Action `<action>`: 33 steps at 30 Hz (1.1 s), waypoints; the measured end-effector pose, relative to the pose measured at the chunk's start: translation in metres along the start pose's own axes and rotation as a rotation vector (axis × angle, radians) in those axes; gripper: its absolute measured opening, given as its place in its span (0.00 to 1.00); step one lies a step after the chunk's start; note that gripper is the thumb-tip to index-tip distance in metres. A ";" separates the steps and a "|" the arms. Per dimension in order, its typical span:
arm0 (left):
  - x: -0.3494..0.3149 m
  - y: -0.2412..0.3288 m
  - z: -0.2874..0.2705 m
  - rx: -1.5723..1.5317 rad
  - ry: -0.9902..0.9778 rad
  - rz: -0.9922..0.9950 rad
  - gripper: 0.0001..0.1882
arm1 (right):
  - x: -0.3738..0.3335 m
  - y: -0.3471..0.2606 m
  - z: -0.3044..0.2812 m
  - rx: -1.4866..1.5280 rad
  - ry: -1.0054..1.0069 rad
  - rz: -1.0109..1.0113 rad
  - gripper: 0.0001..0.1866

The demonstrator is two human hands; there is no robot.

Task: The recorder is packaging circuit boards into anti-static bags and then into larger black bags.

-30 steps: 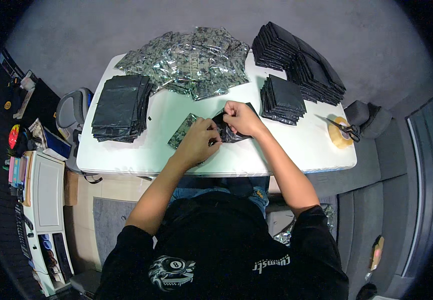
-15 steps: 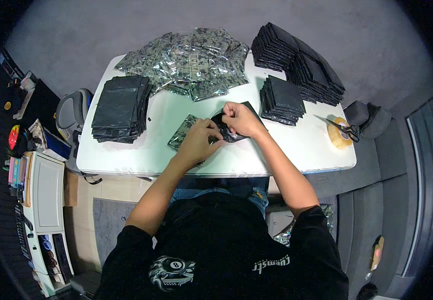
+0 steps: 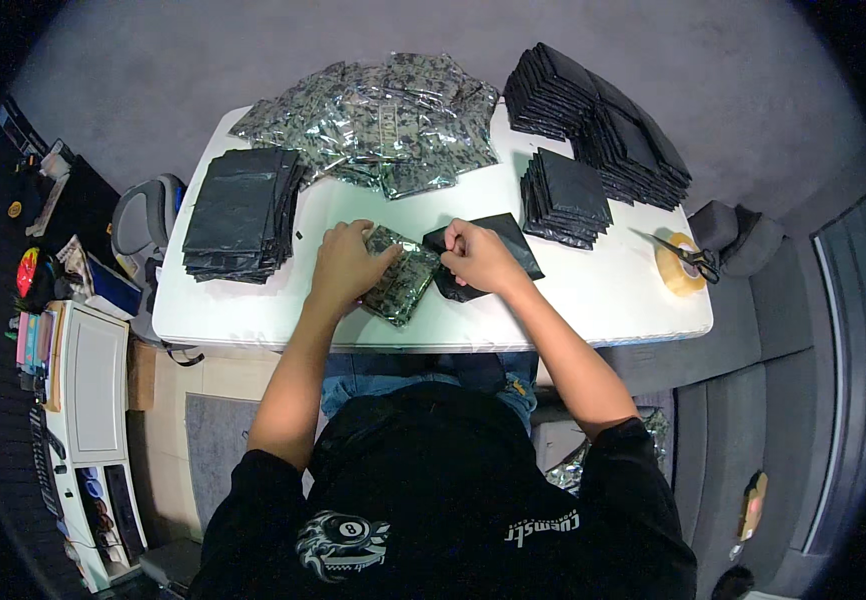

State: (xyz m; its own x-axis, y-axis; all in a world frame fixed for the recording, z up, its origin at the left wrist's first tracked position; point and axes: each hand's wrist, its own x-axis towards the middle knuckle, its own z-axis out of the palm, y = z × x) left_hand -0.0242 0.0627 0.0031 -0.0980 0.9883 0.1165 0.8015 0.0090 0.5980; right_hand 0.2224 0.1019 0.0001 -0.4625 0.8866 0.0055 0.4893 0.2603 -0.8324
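Observation:
A folded camouflage garment in a clear plastic packet point(image 3: 405, 287) lies slanted on the white table before me. My left hand point(image 3: 349, 264) grips its left edge, the thumb laid over the top face and the fingers curled along its far end. Just right of the packet is a black plastic mailing bag point(image 3: 515, 240), lying with its open side toward the packet. My right hand point(image 3: 480, 258) pinches the bag's left edge with the fingers bent in. Packet and bag nearly touch between my hands.
Black bags stand stacked point(image 3: 241, 215) at left. Camouflage packets point(image 3: 353, 115) heap along the far side. Filled black parcels pile up at far right point(image 3: 633, 140), with a smaller stack point(image 3: 565, 200) nearer. Scissors point(image 3: 693, 258) rest on a tape roll point(image 3: 675, 280) by the right edge.
My left hand has moved left, off the bag's opening and onto the camouflage packet, which has shifted right and turned. The black bag now lies flatter under my right hand.

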 end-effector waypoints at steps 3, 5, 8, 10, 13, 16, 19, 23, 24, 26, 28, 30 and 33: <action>0.009 -0.003 -0.007 -0.037 -0.183 -0.093 0.27 | 0.004 -0.001 0.011 0.052 0.078 0.036 0.08; 0.011 -0.010 -0.007 -0.091 -0.270 -0.126 0.27 | 0.005 -0.002 0.017 0.067 0.117 0.001 0.08; 0.003 -0.011 -0.002 -0.352 -0.137 0.023 0.26 | 0.006 0.000 0.021 0.025 0.161 -0.030 0.08; -0.006 -0.002 -0.001 -0.257 -0.004 0.166 0.33 | 0.005 0.003 0.023 -0.012 0.189 -0.062 0.09; -0.037 0.034 -0.012 0.120 0.006 0.197 0.43 | 0.005 0.012 0.022 0.021 0.222 -0.040 0.08; -0.058 0.034 -0.004 0.287 -0.052 0.169 0.53 | 0.006 0.007 0.025 0.150 0.222 0.039 0.09; -0.056 0.034 -0.004 0.312 -0.067 0.176 0.47 | 0.006 0.005 0.023 0.146 0.206 0.036 0.09; -0.049 0.025 -0.005 0.112 -0.106 0.262 0.29 | 0.006 0.003 0.020 0.078 0.168 0.017 0.09; -0.048 0.024 -0.005 0.038 -0.105 0.305 0.25 | 0.006 0.005 0.020 0.035 0.179 -0.005 0.09; -0.050 0.012 -0.006 0.034 -0.057 0.420 0.24 | 0.005 0.001 0.019 0.026 0.194 -0.034 0.08; -0.048 0.006 -0.008 0.028 -0.010 0.535 0.23 | 0.004 -0.002 0.019 0.017 0.208 -0.061 0.08; -0.044 0.005 -0.011 0.041 -0.031 0.650 0.23 | 0.003 -0.004 0.020 -0.017 0.224 -0.100 0.08; -0.039 0.014 -0.014 0.068 -0.069 0.625 0.23 | -0.001 -0.010 0.021 -0.049 0.249 -0.116 0.09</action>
State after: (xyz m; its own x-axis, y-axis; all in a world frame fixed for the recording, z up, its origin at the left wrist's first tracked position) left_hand -0.0175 0.0217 0.0181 0.4373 0.8174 0.3750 0.7309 -0.5660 0.3813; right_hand 0.2020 0.0904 -0.0033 -0.3247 0.9148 0.2403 0.4813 0.3785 -0.7906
